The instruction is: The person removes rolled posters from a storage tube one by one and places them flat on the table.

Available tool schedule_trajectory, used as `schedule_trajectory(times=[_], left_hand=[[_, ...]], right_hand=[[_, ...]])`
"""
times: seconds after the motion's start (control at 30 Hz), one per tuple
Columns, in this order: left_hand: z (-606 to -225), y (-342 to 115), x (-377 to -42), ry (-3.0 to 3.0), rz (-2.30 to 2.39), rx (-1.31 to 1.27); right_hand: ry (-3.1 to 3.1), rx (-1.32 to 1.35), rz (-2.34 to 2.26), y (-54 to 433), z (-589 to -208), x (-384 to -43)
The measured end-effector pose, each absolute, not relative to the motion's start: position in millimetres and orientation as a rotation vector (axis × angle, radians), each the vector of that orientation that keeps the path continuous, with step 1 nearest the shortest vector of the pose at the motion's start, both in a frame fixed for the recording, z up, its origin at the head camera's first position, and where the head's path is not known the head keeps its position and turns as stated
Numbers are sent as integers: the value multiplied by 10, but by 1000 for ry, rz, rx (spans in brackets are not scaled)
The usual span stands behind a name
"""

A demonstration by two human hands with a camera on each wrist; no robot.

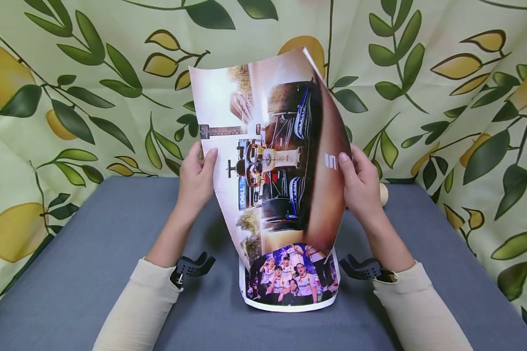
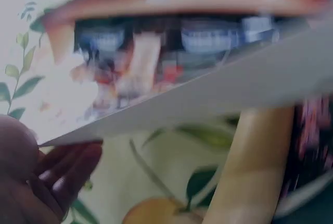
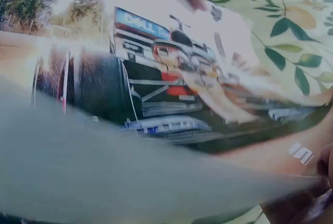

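Note:
Both hands hold up a glossy poster [image 1: 285,161] printed with a race car, turned sideways and bowed. My left hand [image 1: 195,175] pinches its left edge, thumb on the printed face and fingers behind. On the opposite edge, my right hand [image 1: 362,183] grips with the thumb in front; its other fingers are mostly hidden. Under the poster's lower end lies a second print [image 1: 285,282] showing a group of people, with a white border. The poster covers its far part. In the left wrist view the poster [image 2: 151,62] is blurred, its edge between the thumb and fingers.
A grey-blue cloth [image 1: 114,234] covers the table. Behind my right hand, a pale round end [image 1: 384,194] of some object peeks out. The left wrist view shows a pale tan cylinder [image 2: 255,166]. A leaf-patterned curtain [image 1: 127,63] hangs behind the table.

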State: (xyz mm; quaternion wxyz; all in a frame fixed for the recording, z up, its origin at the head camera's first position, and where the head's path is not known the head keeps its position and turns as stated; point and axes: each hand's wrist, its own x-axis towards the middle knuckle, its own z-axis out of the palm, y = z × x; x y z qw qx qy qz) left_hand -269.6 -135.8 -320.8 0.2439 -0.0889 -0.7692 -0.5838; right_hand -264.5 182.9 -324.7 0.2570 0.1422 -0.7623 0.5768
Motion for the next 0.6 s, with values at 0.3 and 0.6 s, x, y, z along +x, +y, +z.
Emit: schedule_trajectory(times=[0.3, 0.6], left_hand=[[-3357, -1493, -2681, -1954, -1467, -312], [-3645, -1629, -2599, -2338, -1512, -395]], right_hand=[[-2100, 387, 1580, 1937, -3284, -2518], [-2031, 186, 1573, 1934, -3609, -2466]])
